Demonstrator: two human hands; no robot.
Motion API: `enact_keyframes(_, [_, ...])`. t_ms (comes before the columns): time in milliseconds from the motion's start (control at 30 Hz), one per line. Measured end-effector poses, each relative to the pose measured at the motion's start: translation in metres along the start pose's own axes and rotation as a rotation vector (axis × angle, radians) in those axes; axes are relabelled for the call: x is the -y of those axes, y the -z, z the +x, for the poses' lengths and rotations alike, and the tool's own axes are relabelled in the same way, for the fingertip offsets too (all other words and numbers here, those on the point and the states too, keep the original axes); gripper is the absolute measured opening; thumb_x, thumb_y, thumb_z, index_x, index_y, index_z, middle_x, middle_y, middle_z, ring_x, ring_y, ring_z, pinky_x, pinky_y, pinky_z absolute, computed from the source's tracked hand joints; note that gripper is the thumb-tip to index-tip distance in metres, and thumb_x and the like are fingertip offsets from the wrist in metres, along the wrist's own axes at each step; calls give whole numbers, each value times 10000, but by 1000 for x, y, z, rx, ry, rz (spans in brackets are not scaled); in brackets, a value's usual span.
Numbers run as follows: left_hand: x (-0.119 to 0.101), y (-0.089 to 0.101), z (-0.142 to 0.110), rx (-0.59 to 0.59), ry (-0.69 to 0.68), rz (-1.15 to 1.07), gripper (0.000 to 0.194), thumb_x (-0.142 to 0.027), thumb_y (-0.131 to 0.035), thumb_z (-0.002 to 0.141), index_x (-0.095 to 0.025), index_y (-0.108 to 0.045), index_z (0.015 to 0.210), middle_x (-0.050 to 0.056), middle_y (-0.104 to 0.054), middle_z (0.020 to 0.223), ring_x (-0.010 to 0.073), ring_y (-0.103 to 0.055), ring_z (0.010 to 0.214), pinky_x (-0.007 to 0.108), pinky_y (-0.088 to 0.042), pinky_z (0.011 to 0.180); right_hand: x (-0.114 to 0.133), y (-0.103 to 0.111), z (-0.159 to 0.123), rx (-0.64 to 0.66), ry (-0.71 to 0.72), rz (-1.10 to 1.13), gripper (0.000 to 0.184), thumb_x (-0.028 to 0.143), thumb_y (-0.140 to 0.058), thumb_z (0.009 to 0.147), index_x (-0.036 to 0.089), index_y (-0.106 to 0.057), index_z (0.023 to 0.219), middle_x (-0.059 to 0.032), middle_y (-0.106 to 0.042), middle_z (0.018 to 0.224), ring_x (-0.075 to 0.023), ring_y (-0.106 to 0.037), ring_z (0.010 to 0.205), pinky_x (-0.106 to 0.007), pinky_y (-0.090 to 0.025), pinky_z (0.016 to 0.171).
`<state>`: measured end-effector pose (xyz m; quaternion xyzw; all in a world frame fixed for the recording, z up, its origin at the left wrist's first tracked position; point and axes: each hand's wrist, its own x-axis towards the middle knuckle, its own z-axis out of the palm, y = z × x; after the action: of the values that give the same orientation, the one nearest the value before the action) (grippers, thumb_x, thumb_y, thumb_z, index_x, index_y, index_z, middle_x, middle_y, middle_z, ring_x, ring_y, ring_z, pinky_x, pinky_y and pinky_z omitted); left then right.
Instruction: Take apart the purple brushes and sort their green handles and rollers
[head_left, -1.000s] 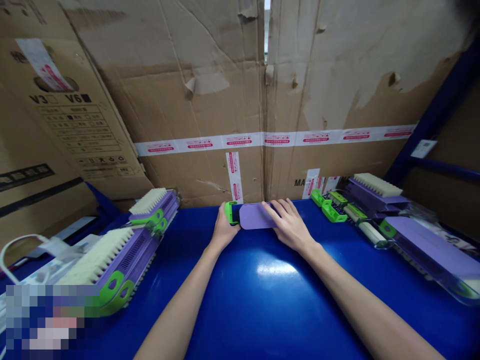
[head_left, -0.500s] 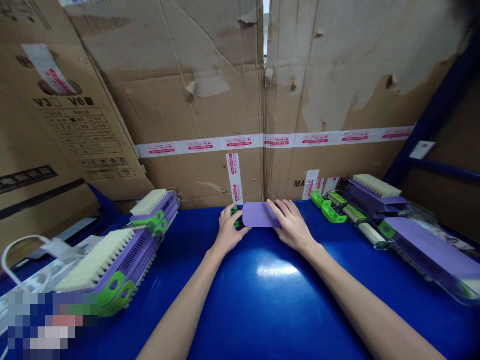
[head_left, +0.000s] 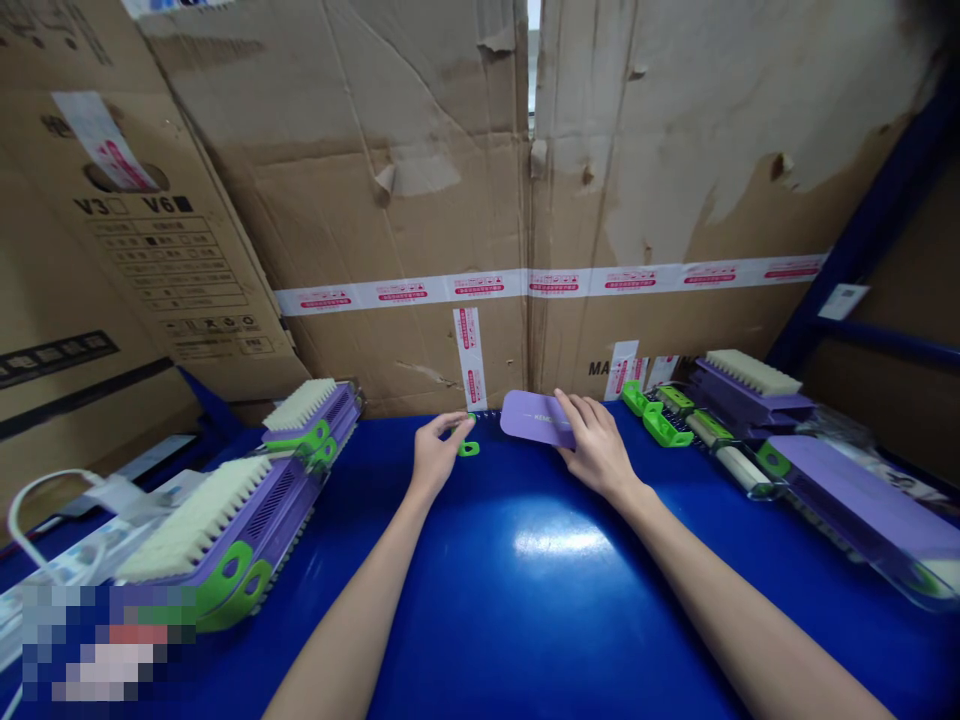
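So my right hand (head_left: 600, 445) has the purple panel (head_left: 534, 417) by one end, thumb and fingers clamped on it, the other end sticking out to the left, tilted a bit, over the far part of the blue table (head_left: 555, 620). My left hand (head_left: 436, 450) is up by the green piece (head_left: 469, 449), thumb and fingertips curled in close, but it's small and partly hidden there, so I honestly can't tell if they're pinching it. Purple-and-green brush units (head_left: 225, 520) sit off to my left, loose green brackets (head_left: 666, 428) and a long purple unit (head_left: 874, 490) on my right, with cardboard (head_left: 397, 230) standing behind.
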<state>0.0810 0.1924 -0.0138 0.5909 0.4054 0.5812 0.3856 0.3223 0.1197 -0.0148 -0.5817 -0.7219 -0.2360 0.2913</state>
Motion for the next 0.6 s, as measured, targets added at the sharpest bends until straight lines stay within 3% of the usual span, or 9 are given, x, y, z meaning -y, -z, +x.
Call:
enact_keyframes(167, [-7,9,8,-188,165,-403,308,-407,-707,714,-139,-586,808,86,-702,789,204,-684,804,362,-483,859,-3,0,0,-29,-28,-18,794,203,-567,749,171,-215,1460,-135,-500,1287,-288,-419,1167,-436,-366,966])
enact_keyframes(367, [-13,17,11,-292,365,-630,183,-307,-597,825,-155,-505,781,68,-680,733,174,-683,714,369,-500,847,10,5,2,-31,-110,-20,791,339,-587,772,155,-224,1450,-150,-556,1217,-306,-481,1060,-423,-414,820])
enact_keyframes(500, [-11,18,11,-268,372,-671,152,-267,-608,801,-172,-493,833,56,-672,752,175,-682,742,370,-498,858,29,7,2,-8,-195,-22,840,434,-594,764,129,-217,1449,-155,-621,1084,-314,-507,939,-422,-408,745])
enact_keyframes(600, [-8,16,11,-197,320,-646,277,-301,-669,742,-193,-495,928,46,-675,776,180,-681,745,384,-496,852,44,5,2,28,-244,21,823,439,-606,757,140,-250,1437,-153,-623,1086,-309,-502,943,-415,-404,739])
